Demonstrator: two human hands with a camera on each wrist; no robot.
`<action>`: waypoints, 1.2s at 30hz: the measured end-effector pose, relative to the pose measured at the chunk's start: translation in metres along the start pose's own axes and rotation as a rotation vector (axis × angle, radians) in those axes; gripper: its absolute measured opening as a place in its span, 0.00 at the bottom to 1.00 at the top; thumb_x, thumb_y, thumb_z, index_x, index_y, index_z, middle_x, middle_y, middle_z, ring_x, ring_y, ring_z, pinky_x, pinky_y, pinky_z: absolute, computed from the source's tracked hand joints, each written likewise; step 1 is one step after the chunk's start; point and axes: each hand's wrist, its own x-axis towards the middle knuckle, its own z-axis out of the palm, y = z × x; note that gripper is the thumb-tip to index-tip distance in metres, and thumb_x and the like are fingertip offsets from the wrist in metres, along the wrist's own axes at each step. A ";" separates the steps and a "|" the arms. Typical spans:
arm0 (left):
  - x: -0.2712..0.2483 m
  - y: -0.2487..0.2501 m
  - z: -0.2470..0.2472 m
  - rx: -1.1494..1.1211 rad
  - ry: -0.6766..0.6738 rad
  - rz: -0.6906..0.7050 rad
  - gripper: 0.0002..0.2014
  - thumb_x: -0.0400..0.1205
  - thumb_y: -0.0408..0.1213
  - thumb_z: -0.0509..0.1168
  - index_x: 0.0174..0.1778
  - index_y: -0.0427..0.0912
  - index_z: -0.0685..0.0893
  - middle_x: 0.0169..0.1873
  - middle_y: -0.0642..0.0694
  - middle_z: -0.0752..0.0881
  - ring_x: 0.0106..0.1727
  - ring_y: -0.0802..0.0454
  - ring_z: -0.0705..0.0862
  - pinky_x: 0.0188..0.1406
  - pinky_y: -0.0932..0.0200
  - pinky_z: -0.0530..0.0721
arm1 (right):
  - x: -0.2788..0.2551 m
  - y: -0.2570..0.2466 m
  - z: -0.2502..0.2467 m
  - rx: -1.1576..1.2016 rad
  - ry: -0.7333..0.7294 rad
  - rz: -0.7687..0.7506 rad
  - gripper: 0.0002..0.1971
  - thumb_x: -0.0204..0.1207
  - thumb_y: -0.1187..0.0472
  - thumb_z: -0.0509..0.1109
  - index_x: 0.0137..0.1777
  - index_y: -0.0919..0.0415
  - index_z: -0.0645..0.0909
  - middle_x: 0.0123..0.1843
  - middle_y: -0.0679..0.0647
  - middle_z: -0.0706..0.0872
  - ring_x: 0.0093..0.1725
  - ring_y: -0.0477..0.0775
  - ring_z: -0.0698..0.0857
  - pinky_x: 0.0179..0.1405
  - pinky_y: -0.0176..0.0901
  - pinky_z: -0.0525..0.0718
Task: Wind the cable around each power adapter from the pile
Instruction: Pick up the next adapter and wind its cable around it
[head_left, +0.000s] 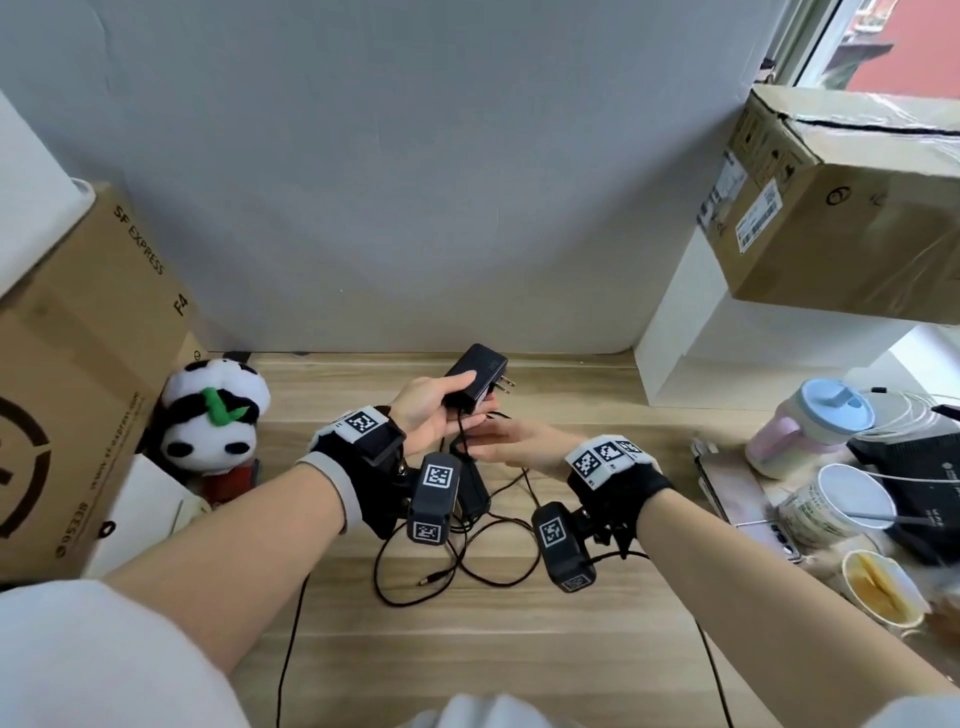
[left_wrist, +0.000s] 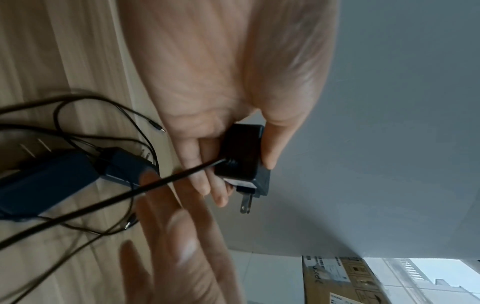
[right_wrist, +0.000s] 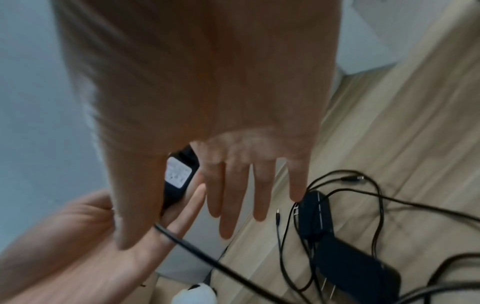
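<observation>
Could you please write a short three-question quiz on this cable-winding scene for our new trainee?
1. True or false: the left hand grips the raised black plastic power adapter.
2. How are the right hand fingers: A curled, B straight?
3. Fill in: the black and white plush panda sits beside the brown cardboard ____.

Key: 1 true; 2 B; 3 box.

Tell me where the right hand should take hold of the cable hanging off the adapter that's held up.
Probably on the cable just below where it leaves the power adapter, coming from underneath with the right hand. The left hand holds the adapter above the desk, so that stretch hangs free, while lower down it joins the tangle.
</observation>
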 end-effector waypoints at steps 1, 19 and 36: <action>0.000 0.000 0.001 -0.006 0.007 0.015 0.12 0.85 0.35 0.60 0.59 0.32 0.80 0.51 0.36 0.87 0.52 0.45 0.87 0.58 0.55 0.83 | 0.000 0.000 0.002 0.041 -0.028 0.010 0.20 0.80 0.52 0.65 0.70 0.56 0.74 0.65 0.50 0.82 0.64 0.42 0.79 0.68 0.41 0.72; -0.003 -0.002 0.009 0.113 -0.035 0.040 0.10 0.80 0.44 0.66 0.52 0.43 0.84 0.39 0.42 0.90 0.34 0.55 0.75 0.36 0.65 0.71 | -0.007 0.029 -0.031 0.500 0.420 0.273 0.14 0.76 0.52 0.71 0.36 0.59 0.75 0.21 0.46 0.66 0.20 0.44 0.63 0.23 0.34 0.65; 0.008 -0.008 0.013 0.485 0.220 0.052 0.08 0.77 0.31 0.72 0.38 0.31 0.80 0.44 0.35 0.84 0.43 0.44 0.87 0.36 0.64 0.87 | -0.005 -0.016 -0.030 0.417 0.335 -0.091 0.14 0.85 0.61 0.57 0.37 0.59 0.76 0.25 0.51 0.74 0.25 0.48 0.71 0.27 0.35 0.71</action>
